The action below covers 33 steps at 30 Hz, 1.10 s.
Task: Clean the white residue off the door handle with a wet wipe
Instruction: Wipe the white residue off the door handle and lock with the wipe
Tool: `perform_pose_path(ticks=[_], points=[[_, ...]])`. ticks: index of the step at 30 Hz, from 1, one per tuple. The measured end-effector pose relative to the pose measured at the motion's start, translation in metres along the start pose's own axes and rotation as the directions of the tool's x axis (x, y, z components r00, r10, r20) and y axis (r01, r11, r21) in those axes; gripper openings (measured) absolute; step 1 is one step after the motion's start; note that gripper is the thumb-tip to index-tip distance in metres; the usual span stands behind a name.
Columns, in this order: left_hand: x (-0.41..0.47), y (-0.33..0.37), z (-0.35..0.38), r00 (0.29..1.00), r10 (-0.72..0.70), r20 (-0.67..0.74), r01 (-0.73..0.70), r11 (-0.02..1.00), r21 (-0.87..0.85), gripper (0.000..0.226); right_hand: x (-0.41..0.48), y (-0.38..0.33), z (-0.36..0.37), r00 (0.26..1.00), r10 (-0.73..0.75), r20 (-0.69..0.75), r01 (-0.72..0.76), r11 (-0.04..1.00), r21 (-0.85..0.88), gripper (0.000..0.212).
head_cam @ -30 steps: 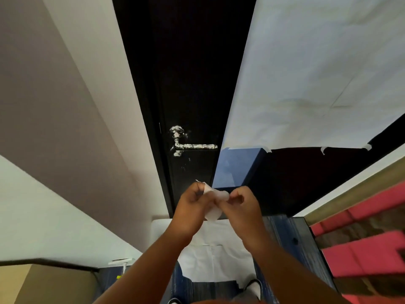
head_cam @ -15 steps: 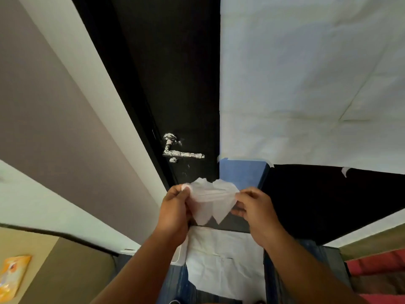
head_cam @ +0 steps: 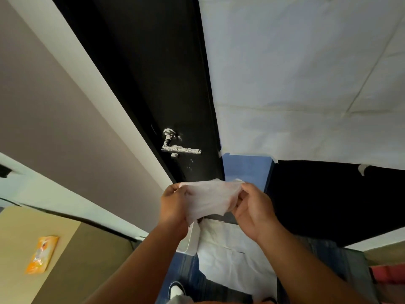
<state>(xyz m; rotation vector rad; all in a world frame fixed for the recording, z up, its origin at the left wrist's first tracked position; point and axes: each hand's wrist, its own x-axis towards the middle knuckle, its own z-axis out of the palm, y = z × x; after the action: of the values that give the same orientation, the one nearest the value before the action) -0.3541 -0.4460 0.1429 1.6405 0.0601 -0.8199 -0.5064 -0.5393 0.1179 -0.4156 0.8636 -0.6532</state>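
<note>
Head view: wet wipe [head_cam: 209, 198] between fingers [head_cam: 248, 191]

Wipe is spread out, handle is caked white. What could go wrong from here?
1. The wet wipe, stretched thin between the left hand and right hand, might tear if pulled further.
2. Crusty residue on the door handle could smear or flake onto the black door, already speckled below it.

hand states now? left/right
Left hand: pinching the wipe's left edge.
Right hand: pinching its right edge.
</note>
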Motion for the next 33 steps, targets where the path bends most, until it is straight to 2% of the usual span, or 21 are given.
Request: perform_pose_path(ticks=[3, 4, 6, 8, 11, 14, 16, 18, 20, 22, 24, 25, 26, 27, 31, 33], points=[[0.009, 0.0, -0.004, 0.997, -0.068, 0.045, 0.067, 0.997, 0.028, 0.01, 0.002, 0.004, 0.01, 0.999, -0.002, -0.047, 0.002, 1.0, -0.014, 0.023], [0.01, 0.001, -0.005, 0.983, -0.143, 0.112, 0.14, 0.99, 0.037, 0.016, 0.003, 0.005, 0.013, 0.998, -0.009, -0.065, 0.007, 0.999, -0.036, 0.026], [0.013, 0.006, -0.006, 0.909, -0.263, 0.322, 0.264, 0.964, 0.043, 0.027, 0.008, 0.004, 0.018, 0.995, -0.036, -0.098, 0.029, 0.997, -0.069, 0.031], [0.022, 0.011, -0.01, 0.858, -0.238, 0.454, 0.256, 0.967, 0.023, 0.031, 0.012, 0.0, 0.021, 0.988, -0.061, -0.14, 0.053, 0.997, -0.063, 0.031], [0.054, 0.021, -0.027, 0.875, -0.189, 0.445, 0.267, 0.956, -0.121, 0.017, 0.013, -0.004, 0.032, 0.976, -0.101, -0.191, 0.101, 0.995, -0.01, 0.029], [0.084, 0.036, -0.047, 0.902, -0.186, 0.389, 0.291, 0.929, -0.229, 0.021, 0.016, -0.004, 0.043, 0.962, -0.136, -0.237, 0.138, 0.99, -0.006, 0.025], [0.099, 0.046, -0.058, 0.919, -0.134, 0.37, 0.217, 0.957, -0.194, 0.021, 0.02, -0.001, 0.051, 0.945, -0.174, -0.279, 0.161, 0.985, -0.067, 0.026], [0.106, 0.052, -0.063, 0.913, -0.061, 0.403, 0.072, 0.997, -0.012, 0.017, 0.023, 0.006, 0.059, 0.942, -0.192, -0.276, 0.145, 0.973, -0.182, 0.029], [0.104, 0.054, -0.06, 0.839, -0.014, 0.543, -0.096, 0.98, 0.174, 0.022, 0.024, 0.016, 0.069, 0.959, -0.17, -0.228, 0.102, 0.954, -0.281, 0.028], [0.096, 0.05, -0.052, 0.673, -0.01, 0.739, -0.228, 0.948, 0.221, 0.038, 0.022, 0.026, 0.075, 0.979, -0.165, -0.124, 0.102, 0.909, -0.404, 0.023], [0.086, 0.047, -0.043, 0.501, -0.055, 0.864, -0.291, 0.929, 0.228, 0.049, 0.02, 0.03, 0.082, 0.984, -0.177, -0.038, 0.129, 0.831, -0.541, 0.022], [0.083, 0.046, -0.038, 0.451, -0.082, 0.889, -0.315, 0.917, 0.245, 0.05, 0.019, 0.029, 0.084, 0.984, -0.178, -0.008, 0.14, 0.797, -0.588, 0.02], [0.081, 0.046, -0.035, 0.435, -0.104, 0.894, -0.34, 0.901, 0.27, 0.047, 0.018, 0.026, 0.085, 0.982, -0.187, 0.004, 0.15, 0.775, -0.613, 0.018], [0.079, 0.047, -0.034, 0.442, -0.112, 0.89, -0.358, 0.888, 0.289, 0.04, 0.017, 0.021, 0.086, 0.979, -0.203, 0.005, 0.161, 0.761, -0.628, 0.017], [0.086, 0.052, -0.042, 0.593, -0.065, 0.803, -0.316, 0.898, 0.306, 0.002, 0.015, 0.008, 0.083, 0.97, -0.237, 0.056, 0.206, 0.671, -0.712, 0.008], [0.095, 0.054, -0.044, 0.625, -0.01, 0.781, -0.314, 0.912, 0.263, 0.012, 0.015, 0.005, 0.079, 0.981, -0.17, 0.094, 0.173, 0.545, -0.821, 0.008]])
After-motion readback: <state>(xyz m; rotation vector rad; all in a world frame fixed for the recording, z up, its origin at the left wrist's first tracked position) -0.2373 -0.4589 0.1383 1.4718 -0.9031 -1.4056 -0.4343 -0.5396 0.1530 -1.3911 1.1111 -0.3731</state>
